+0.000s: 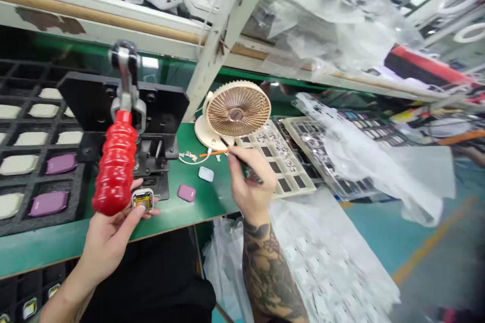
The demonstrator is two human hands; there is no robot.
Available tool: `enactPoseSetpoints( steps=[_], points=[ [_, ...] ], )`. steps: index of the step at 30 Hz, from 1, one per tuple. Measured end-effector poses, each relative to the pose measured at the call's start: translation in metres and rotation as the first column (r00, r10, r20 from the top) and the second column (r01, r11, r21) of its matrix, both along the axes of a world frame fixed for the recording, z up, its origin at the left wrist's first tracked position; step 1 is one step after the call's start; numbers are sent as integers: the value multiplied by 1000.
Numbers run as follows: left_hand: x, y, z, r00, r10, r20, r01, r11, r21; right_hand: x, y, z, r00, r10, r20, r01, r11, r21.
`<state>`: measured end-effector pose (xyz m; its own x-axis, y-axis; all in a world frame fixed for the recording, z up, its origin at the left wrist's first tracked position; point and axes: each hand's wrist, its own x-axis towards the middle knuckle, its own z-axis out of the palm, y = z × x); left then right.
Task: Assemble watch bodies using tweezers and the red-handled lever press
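My left hand holds a small rounded-square device casing, its open face up with yellow and dark parts inside. The thumb presses on its near edge. My right hand is closed on a slim black tool with a patterned end, pointing toward the fan base; its exact kind is unclear. On the green bench between the hands lie a purple cover and a pale white-blue piece. An orange stick lies just beyond the right hand, beside small white scraps.
A black press with a red handle stands close above my left hand. At left, a black foam tray holds white and purple covers. A beige fan stands ahead, with compartment trays to its right. Plastic sheeting covers the right side.
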<state>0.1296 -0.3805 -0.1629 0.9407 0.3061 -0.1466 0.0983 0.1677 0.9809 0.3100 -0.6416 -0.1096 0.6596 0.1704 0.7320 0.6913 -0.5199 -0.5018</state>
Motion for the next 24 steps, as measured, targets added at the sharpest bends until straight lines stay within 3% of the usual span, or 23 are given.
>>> enactPoseSetpoints(
  steps=[3, 6, 8, 11, 13, 16, 18, 21, 24],
  points=[
    [2, 2, 4, 998, -47, -36, 49, 997, 52, -33, -33, -31, 983, -113, -143, 87, 981, -176],
    [9, -3, 13, 997, -75, -27, 77, 993, 87, -54, -46, -56, 950, -203, -239, 94, 911, -401],
    [14, -10, 18, 997, -78, -19, 79, 992, 95, -62, -46, -60, 934, -231, -273, 82, 881, -466],
    [13, -18, 18, 997, -69, -29, 71, 992, 101, -57, -56, -44, 934, -258, -246, 148, 909, -390],
    [8, -19, 13, 998, -57, -11, 58, 990, 128, -36, -79, -25, 925, -331, -185, 238, 887, -395],
    [2, -17, 2, 997, -62, 34, 55, 980, 192, 18, -131, 3, 863, -484, -143, 356, 784, -509],
    [0, -15, -5, 995, -84, 47, 70, 968, 242, 60, -161, 14, 830, -531, -169, 363, 745, -560],
    [0, -12, -14, 992, -112, 56, 91, 951, 295, 114, -181, 14, 815, -529, -236, 278, 715, -641],
    [1, -9, -22, 991, -125, 47, 103, 939, 327, 150, -174, 2, 823, -491, -285, 174, 696, -696]
  ],
)
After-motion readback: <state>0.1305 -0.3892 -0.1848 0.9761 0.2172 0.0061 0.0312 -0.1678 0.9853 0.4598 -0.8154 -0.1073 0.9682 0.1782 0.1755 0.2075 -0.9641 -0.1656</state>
